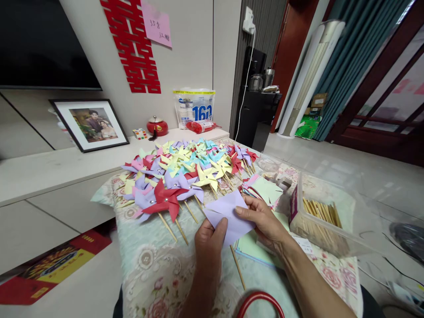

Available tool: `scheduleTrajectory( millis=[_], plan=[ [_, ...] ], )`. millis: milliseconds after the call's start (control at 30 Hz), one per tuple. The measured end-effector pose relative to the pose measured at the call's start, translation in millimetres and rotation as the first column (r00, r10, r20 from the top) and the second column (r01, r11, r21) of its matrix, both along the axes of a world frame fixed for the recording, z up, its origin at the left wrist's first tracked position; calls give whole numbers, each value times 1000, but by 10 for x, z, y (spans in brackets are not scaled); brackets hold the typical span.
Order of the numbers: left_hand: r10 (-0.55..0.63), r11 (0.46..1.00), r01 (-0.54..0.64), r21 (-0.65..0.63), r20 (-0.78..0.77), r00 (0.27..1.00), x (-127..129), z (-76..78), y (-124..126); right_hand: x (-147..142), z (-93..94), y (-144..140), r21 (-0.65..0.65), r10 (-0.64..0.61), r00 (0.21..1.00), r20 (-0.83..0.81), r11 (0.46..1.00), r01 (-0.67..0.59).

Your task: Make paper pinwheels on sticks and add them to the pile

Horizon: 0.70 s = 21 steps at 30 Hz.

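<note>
A lilac paper square (226,213) is partly folded and held over the flowered tablecloth (155,269). My left hand (208,245) pinches its lower left edge with the thumb on top. My right hand (263,218) holds its right side, fingers pressing a fold. Just beyond the paper lies a big heap of finished paper pinwheels (185,170) on wooden sticks, in red, purple, yellow, blue and green. One loose stick (237,267) lies under the paper, near my left hand.
A clear plastic box of wooden sticks (319,218) stands to the right of my right hand. A stack of coloured paper squares (263,190) lies behind it. A small clear cup (268,168) stands farther back. A red curved handle (260,302) shows at the bottom edge.
</note>
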<state>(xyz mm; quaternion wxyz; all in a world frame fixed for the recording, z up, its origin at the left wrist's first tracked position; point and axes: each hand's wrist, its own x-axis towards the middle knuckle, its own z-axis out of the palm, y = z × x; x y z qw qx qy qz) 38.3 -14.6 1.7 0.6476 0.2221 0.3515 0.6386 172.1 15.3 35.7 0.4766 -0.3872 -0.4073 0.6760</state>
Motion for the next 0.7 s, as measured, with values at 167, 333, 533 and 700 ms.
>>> scheduleTrajectory(
  millis=[167, 333, 533, 700],
  plan=[
    [6, 1000, -6, 1, -76, 997, 36, -20, -7, -13, 1, -15, -15, 14, 1000, 13, 1000, -14],
    [40, 999, -37, 26, -115, 993, 55, -25, -6, -2, -33, 1, 67, -122, 989, 79, 991, 117],
    [176, 977, -209, -36, -415, 893, -87, -136, 58, 49, -87, 43, 363, -361, 914, 183, 889, 279],
    [6, 992, -38, -118, -260, 966, -99, -113, 31, 48, -39, 28, 697, -477, 831, 286, 699, 161]
  ],
)
